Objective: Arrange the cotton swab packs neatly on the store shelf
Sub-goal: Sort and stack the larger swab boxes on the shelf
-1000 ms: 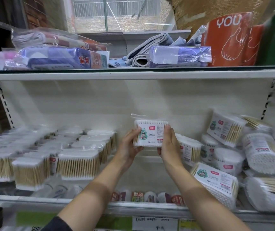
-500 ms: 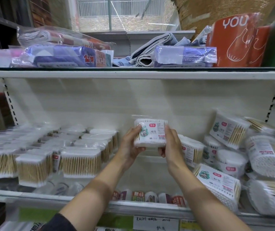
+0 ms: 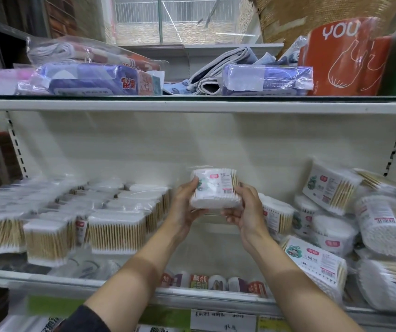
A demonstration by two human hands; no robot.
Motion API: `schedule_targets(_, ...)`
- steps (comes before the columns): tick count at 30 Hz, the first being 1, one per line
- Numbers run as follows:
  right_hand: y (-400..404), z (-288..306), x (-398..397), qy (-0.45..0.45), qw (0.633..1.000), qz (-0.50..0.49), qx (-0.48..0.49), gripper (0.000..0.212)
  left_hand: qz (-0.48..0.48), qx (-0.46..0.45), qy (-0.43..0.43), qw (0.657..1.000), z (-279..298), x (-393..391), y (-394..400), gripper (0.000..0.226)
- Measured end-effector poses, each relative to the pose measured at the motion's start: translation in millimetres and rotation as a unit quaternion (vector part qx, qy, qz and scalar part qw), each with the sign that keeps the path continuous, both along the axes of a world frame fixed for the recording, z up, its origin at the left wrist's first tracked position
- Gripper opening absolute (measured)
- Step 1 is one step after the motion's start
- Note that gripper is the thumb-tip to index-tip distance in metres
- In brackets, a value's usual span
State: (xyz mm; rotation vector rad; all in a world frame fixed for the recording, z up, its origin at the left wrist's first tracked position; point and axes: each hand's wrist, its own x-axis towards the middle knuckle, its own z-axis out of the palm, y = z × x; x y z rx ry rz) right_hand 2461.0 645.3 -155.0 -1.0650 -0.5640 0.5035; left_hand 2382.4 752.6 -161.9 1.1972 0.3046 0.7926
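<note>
We curled the fingers of our left hand point(image 3: 184, 207) and right hand point(image 3: 246, 212) around one cotton swab pack point(image 3: 215, 189), between them, to set it straight.

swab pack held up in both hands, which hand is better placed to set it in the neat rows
Left. The left hand grips the held pack on the side nearest the neat rows; the right hand sits toward the jumbled packs.

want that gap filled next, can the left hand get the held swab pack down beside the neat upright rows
Probably yes: the left hand grips the swab pack beside the upright rows, with nothing between them.
</note>
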Motion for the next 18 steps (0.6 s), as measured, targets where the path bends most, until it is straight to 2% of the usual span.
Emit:
schedule_targets(2,-1.1,0.6,-0.1,-0.008,1.0,0.008,-0.006,0.016,0.014,-0.001,0.001,1.0,-0.3,-0.2,1.3,0.047)
schedule_targets(5,-1.2,-0.4,1.2,0.004,1.0,0.013,-0.008,0.021,0.014,0.003,-0.018,1.0,-1.1,0.2,0.1,0.009)
schedule_targets(8,-0.2,-1.3,2.3,0.018,1.0,0.013,-0.005,0.024,0.021,0.022,-0.041,0.999,1.0,-0.6,-3.7,0.007)
schedule_targets(13,1.2,-2.4,2.0,0.018,0.999,0.024,-0.011,0.033,0.054,0.05,-0.037,0.997,0.6,-0.6,-2.7,0.019)
schedule_targets(18,2.2,-2.6,2.7,0.017,1.0,0.006,-0.018,0.033,0.097,0.073,-0.018,0.992,0.6,-0.6,-4.7,0.05)
